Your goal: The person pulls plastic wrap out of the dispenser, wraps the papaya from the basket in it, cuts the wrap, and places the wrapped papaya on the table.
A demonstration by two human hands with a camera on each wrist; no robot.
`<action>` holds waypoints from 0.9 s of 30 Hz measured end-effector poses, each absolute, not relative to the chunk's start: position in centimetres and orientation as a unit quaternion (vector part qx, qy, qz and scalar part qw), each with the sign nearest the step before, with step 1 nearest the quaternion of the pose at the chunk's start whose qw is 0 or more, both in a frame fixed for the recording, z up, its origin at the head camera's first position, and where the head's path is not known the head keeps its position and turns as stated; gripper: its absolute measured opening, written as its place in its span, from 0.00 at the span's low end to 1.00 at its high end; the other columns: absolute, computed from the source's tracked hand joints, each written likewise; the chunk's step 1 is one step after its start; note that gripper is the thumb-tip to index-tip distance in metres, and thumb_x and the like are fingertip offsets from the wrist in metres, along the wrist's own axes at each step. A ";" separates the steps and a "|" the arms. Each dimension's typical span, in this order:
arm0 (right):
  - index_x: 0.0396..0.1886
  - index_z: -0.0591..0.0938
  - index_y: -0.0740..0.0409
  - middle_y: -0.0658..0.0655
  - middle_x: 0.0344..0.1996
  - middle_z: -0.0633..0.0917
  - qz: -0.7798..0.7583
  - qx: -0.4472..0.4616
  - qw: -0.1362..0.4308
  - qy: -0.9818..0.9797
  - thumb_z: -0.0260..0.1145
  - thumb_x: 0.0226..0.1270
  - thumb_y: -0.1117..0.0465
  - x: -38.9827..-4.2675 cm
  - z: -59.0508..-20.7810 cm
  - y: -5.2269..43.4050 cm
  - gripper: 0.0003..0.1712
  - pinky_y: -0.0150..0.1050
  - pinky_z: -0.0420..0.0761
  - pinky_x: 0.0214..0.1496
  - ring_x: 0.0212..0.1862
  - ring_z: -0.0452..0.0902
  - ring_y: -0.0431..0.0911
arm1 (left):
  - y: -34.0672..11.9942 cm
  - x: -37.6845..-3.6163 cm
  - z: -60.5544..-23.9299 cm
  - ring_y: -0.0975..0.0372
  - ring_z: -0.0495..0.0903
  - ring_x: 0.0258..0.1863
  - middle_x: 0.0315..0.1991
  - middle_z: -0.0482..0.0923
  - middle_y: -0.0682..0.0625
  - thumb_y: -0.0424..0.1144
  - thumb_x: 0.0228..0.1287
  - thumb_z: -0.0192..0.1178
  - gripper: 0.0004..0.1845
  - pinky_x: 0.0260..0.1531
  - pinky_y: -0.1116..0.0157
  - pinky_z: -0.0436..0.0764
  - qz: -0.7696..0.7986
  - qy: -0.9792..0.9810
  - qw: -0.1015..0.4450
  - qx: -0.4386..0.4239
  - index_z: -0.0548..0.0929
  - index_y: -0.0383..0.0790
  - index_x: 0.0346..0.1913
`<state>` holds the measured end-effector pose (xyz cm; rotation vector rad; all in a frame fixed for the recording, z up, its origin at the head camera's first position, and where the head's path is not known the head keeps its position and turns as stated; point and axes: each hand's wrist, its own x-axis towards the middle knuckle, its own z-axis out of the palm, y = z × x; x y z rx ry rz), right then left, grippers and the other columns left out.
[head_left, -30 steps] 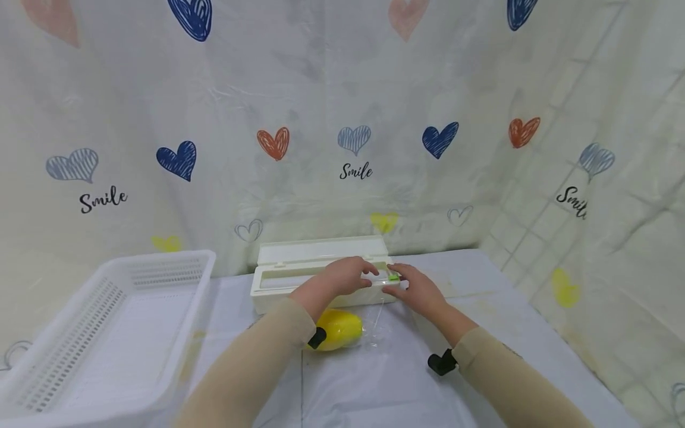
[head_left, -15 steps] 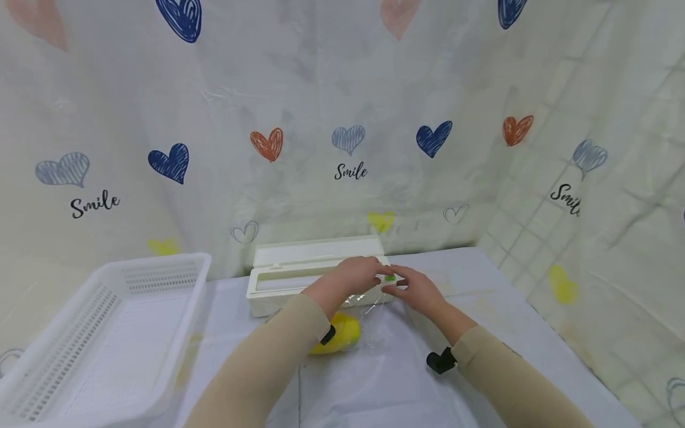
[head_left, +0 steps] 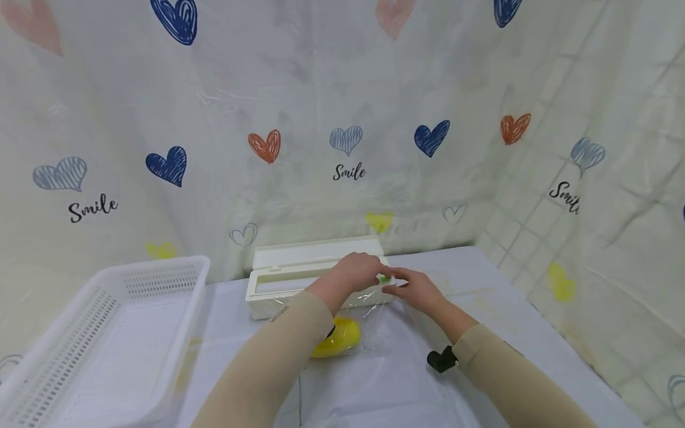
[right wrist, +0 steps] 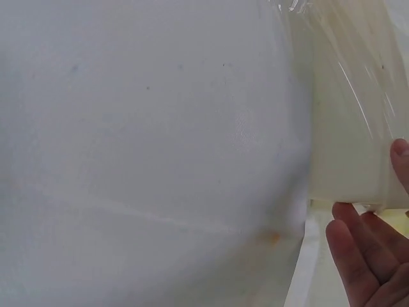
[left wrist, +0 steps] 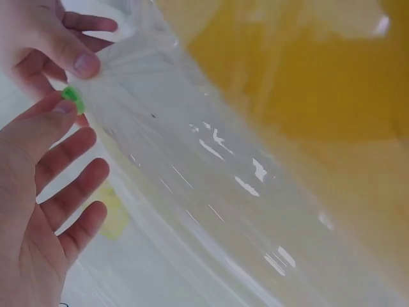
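- Left hand (head_left: pixel 350 274) atop cream dispenser box (head_left: pixel 278 284), far centre of tabletop (head_left: pixel 497 291); fingers (left wrist: pixel 64 153) released, thumb at green slider (left wrist: pixel 73 99).
- Right hand (head_left: pixel 414 291) pinching clear film (left wrist: pixel 211 166), apparently at its right edge.
- Yellow fruit (head_left: pixel 337 339) under film, near side of box.
- White basket (head_left: pixel 107 333) at left.

Head view high, facing forward-down over table (head_left: pixel 481 279), wrist views very close, all sharing clear film (left wrist: pixel 211 185)
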<state>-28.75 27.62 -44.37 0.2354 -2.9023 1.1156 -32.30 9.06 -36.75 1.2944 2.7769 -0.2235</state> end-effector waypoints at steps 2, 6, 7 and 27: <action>0.70 0.74 0.50 0.62 0.63 0.78 0.357 0.070 0.009 -0.931 0.72 0.62 0.43 -28.8 -44.3 27.6 0.38 0.46 0.83 0.47 0.54 0.81 0.59 | 9.4 -32.4 -36.7 0.64 0.80 0.51 0.54 0.81 0.60 0.44 0.70 0.62 0.18 0.49 0.65 0.79 -0.065 0.902 0.034 0.425 0.82 0.64 0.59; 0.70 0.74 0.51 0.65 0.61 0.78 0.366 0.067 0.002 -0.928 0.72 0.62 0.45 -28.8 -44.3 27.5 0.38 0.41 0.83 0.39 0.44 0.86 0.53 | 10.1 -32.6 -36.6 0.67 0.80 0.48 0.50 0.82 0.62 0.43 0.70 0.62 0.13 0.47 0.68 0.78 -0.048 0.900 0.033 0.432 0.84 0.60 0.55; 0.68 0.75 0.50 0.64 0.60 0.79 0.369 0.065 -0.001 -0.927 0.73 0.61 0.45 -28.8 -44.3 27.4 0.37 0.40 0.82 0.37 0.41 0.86 0.50 | 10.2 -32.6 -36.6 0.67 0.80 0.46 0.49 0.83 0.63 0.42 0.70 0.62 0.12 0.47 0.68 0.78 -0.044 0.900 0.034 0.433 0.85 0.59 0.54; 0.67 0.76 0.49 0.58 0.45 0.86 0.358 0.077 -0.013 -0.931 0.71 0.63 0.47 -28.5 -43.9 27.4 0.33 0.38 0.81 0.30 0.28 0.83 0.46 | 10.1 -32.9 -36.6 0.66 0.80 0.42 0.42 0.84 0.64 0.39 0.67 0.65 0.09 0.45 0.68 0.77 -0.046 0.902 0.021 0.428 0.88 0.56 0.46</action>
